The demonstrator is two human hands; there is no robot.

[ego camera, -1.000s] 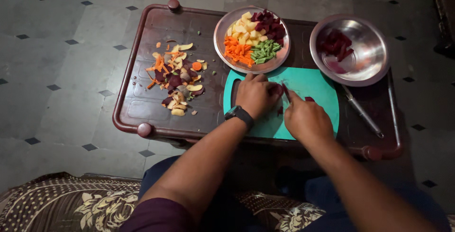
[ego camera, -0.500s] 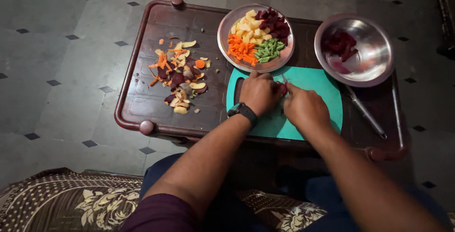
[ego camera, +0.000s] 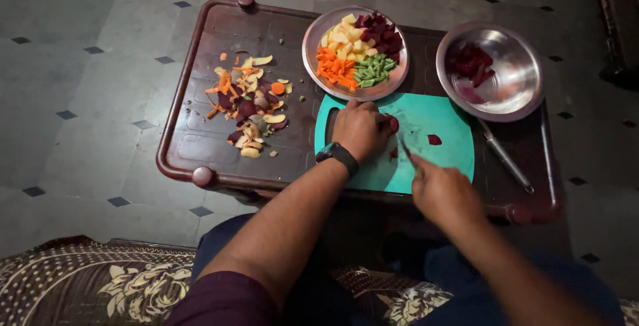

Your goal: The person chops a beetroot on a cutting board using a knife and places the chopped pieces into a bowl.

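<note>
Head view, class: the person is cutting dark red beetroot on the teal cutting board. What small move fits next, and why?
Probably bring the right hand and its knife up to the dark red beetroot piece under the left hand: the blade sits drawn away from it on the teal cutting board, and the piece looks uncut.

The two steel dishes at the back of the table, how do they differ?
The shallow plate on the left is nearly full, with separate heaps of yellow, orange, green and dark red chopped vegetables; the deeper bowl on the right holds only a few dark red pieces at one side, its bottom mostly bare. The plate's near rim meets the teal cutting board; the bowl overlaps the board's right corner. Both are round, shiny metal.
</note>
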